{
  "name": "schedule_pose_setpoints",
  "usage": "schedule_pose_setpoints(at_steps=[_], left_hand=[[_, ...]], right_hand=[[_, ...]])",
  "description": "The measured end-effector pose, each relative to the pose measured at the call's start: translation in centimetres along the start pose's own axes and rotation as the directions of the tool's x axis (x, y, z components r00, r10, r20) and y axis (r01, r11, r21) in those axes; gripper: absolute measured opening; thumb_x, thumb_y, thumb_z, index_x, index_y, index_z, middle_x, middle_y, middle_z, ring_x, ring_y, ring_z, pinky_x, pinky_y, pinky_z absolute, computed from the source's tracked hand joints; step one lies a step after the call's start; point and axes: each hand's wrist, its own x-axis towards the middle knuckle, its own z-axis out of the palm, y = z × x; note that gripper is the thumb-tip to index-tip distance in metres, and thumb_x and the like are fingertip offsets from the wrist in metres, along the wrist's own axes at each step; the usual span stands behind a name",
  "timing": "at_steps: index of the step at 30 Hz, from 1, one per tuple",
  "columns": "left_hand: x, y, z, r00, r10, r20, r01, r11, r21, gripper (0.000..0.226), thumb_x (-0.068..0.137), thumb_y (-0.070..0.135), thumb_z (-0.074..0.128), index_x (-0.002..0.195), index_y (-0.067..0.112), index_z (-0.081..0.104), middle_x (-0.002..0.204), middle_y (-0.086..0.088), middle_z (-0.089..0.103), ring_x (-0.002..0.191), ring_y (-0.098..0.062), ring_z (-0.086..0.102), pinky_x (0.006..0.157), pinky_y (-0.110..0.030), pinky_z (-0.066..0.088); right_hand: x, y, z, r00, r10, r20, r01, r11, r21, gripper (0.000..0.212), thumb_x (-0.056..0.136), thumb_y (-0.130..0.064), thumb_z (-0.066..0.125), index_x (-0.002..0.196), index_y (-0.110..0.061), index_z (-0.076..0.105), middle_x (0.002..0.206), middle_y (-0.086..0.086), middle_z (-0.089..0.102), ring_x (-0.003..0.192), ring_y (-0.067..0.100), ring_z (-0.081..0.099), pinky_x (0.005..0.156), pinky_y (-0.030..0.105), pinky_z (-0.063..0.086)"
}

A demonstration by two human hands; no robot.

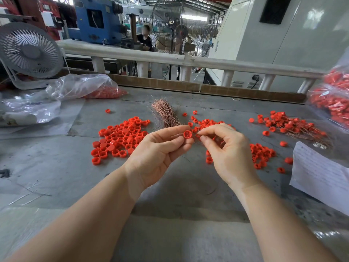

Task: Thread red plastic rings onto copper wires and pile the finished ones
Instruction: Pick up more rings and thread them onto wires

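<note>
My left hand (162,148) pinches one red plastic ring (187,134) between thumb and fingers, above the grey table. My right hand (224,148) pinches a thin copper wire (198,133) at the ring's right side; the wire is barely visible. A bundle of copper wires (166,112) lies just behind my hands. Loose red rings lie in a heap on the left (120,138), with more behind and beside my right hand (261,154). A pile of rings with wires through them (290,123) lies at the right.
A clear bag of red rings (85,87) lies at the back left beside a white desk fan (28,52). More bagged red parts (334,99) stand at the right edge. White paper (319,173) lies at the front right. A low cardboard wall (207,89) edges the table's back.
</note>
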Motion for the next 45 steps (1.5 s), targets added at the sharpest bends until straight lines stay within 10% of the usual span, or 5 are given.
schedule_pose_setpoints(at_steps=[45], left_hand=[[-0.1, -0.2, -0.4, 0.997, 0.075, 0.023, -0.078, 0.986, 0.150, 0.021, 0.063, 0.003, 0.063, 0.082, 0.009, 0.069, 0.076, -0.006, 0.072, 0.068, -0.013, 0.070, 0.063, -0.020, 0.056]], right_hand=[[-0.2, -1.0, -0.1, 0.999, 0.000, 0.046, 0.003, 0.999, -0.054, 0.009, 0.076, -0.014, 0.061, 0.075, -0.013, 0.070, 0.069, -0.003, 0.060, 0.055, 0.003, 0.046, 0.056, 0.019, 0.039]])
